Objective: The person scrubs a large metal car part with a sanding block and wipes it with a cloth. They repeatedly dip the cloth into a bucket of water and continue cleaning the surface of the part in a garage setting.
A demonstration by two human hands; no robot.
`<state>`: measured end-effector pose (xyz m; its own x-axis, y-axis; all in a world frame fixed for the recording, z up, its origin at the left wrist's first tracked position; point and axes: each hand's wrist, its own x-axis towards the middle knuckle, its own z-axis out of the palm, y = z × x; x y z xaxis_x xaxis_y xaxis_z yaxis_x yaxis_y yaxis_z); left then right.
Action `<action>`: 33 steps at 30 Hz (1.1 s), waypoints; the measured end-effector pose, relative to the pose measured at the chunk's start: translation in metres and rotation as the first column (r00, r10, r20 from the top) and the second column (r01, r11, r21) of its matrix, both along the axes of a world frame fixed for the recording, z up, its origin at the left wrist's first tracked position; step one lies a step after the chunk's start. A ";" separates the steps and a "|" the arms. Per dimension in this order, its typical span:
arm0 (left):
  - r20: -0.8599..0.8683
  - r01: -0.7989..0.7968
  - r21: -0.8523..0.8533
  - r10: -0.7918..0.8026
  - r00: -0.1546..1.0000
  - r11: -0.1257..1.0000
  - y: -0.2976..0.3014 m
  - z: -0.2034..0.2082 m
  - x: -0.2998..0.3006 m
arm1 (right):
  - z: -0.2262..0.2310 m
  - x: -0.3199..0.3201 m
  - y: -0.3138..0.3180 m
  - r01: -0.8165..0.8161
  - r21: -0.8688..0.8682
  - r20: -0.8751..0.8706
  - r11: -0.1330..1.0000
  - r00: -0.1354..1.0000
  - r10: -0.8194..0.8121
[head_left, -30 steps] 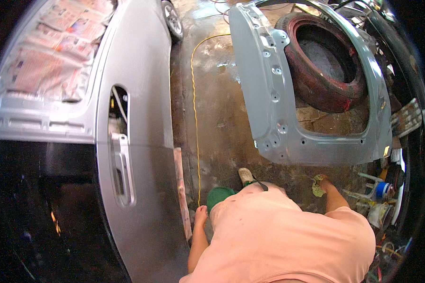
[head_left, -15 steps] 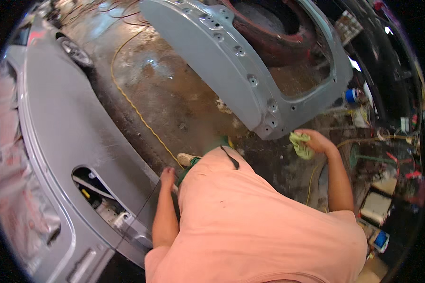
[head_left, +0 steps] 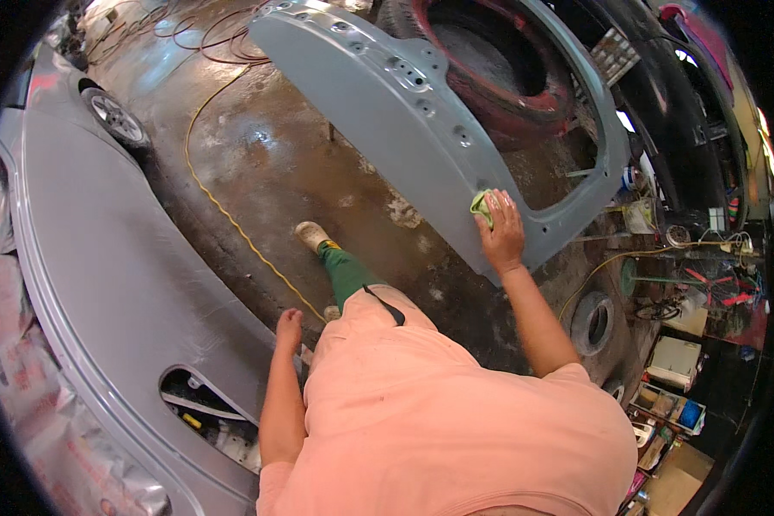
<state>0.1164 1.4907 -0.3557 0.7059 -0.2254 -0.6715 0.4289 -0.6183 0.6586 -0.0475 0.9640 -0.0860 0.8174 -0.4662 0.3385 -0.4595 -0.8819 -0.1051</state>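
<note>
Wet-looking stained floor (head_left: 292,185), yellow cord (head_left: 188,150) curving along it, reddish hoses (head_left: 232,59) looped at far end, tyre (head_left: 579,327) at right

Crumpled pale-green cloth (head_left: 480,206) against grey panel (head_left: 400,129) with large opening.

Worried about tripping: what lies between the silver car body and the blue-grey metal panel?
The head view shows a yellow hose or cable, brown floor, and the person's green-clad leg and beige shoe between car body and panel.
</note>
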 end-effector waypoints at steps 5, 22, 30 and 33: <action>-0.175 -0.029 0.065 0.040 0.984 0.997 -0.001 0.021 0.028 | 0.032 0.142 -0.025 -0.154 -0.149 -0.146 0.977 0.980 0.132; -0.348 -0.660 0.128 0.657 0.669 0.740 -0.013 0.049 0.133 | 0.003 0.733 -0.065 -0.337 -0.012 -0.437 0.941 0.849 0.298; -0.391 -0.675 0.208 0.692 0.607 0.708 -0.006 0.054 0.101 | -0.020 0.878 -0.055 -0.632 0.008 -0.614 0.775 0.609 0.503; -0.395 -0.683 0.202 0.696 0.600 0.702 -0.010 0.048 0.098 | -0.007 0.861 -0.038 -0.681 -0.007 -0.646 0.732 0.562 0.517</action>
<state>0.2142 1.4804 -0.3079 0.2966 0.2332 -0.9261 0.9544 -0.0379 0.2961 0.8138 0.9257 -0.0930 0.9356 0.2311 -0.2669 0.2931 -0.9298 0.2226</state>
